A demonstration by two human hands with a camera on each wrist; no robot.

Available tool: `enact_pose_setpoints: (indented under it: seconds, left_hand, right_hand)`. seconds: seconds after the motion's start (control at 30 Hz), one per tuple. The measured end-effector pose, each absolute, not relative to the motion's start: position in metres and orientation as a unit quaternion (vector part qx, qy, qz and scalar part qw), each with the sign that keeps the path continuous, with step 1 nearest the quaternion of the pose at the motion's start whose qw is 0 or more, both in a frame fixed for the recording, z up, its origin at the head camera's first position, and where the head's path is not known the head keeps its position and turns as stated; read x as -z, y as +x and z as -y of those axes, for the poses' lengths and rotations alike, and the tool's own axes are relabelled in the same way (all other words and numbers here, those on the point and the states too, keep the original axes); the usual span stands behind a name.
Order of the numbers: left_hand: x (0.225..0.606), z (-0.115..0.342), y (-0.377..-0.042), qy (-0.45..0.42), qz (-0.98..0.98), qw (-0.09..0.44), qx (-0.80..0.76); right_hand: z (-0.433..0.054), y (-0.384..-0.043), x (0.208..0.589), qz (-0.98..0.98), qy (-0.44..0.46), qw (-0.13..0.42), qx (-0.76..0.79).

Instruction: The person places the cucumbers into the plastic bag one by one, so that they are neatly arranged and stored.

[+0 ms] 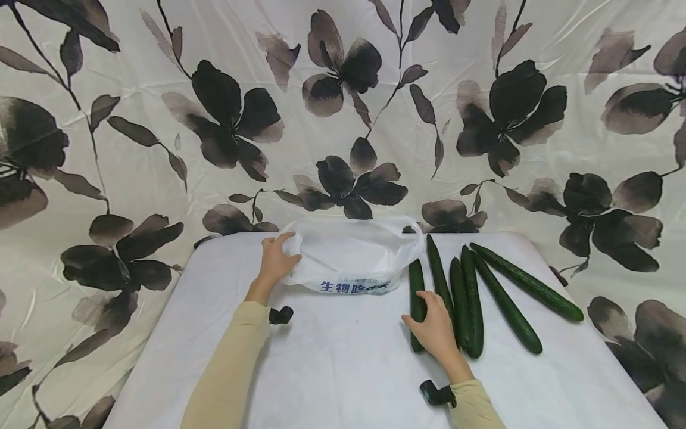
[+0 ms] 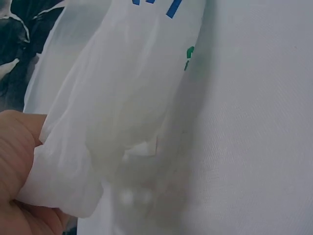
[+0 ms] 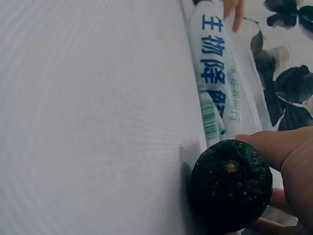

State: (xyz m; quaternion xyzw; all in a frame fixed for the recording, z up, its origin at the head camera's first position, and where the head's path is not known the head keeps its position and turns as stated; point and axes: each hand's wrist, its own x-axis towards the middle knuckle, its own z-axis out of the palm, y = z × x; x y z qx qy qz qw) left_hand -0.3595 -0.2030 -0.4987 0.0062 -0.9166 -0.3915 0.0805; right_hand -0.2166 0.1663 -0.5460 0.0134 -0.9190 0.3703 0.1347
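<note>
My left hand (image 1: 276,259) pinches the left edge of a thin white plastic bag (image 1: 343,253), its mouth spread wide and blue and green print on its front. In the left wrist view the bag's film (image 2: 127,88) runs between the thumb and fingers. My right hand (image 1: 435,328) is spread over the leftmost cucumber (image 1: 416,277), thumb on its left side and fingers across to its right. That cucumber lies on the table beside the bag; the right wrist view shows its rounded end (image 3: 230,191) close to the thumb.
Several more dark green cucumbers lie to the right, one long cucumber (image 1: 527,281) slanting outward at the far right. A white cloth covers the table (image 1: 332,357). Behind it hangs a floral curtain (image 1: 429,47). A black wrist device (image 1: 436,393) sits on the right sleeve.
</note>
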Motion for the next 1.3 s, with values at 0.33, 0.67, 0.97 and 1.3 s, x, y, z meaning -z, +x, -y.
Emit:
enact_pose_setpoints:
  seconds: [0.33, 0.67, 0.97, 1.3]
  left_hand:
    - [0.497, 0.205, -0.364, -0.01, 0.94, 0.015, 0.341]
    - [0.503, 0.204, -0.358, -0.02, 0.941, -0.004, 0.338]
    - [0.512, 0.206, -0.359, -0.034, 0.935, -0.011, 0.352]
    - [0.513, 0.206, -0.359, -0.039, 0.934, -0.017, 0.356]
  right_hand:
    - [-0.164, -0.217, 0.545, 0.906, 0.004, 0.123, -0.406]
    - [-0.157, -0.196, 0.537, 0.911, 0.015, 0.052, -0.409]
    - [-0.162, -0.198, 0.527, 0.911, 0.164, -0.029, -0.376]
    - [-0.173, -0.239, 0.515, 0.898, 0.391, -0.017, -0.203]
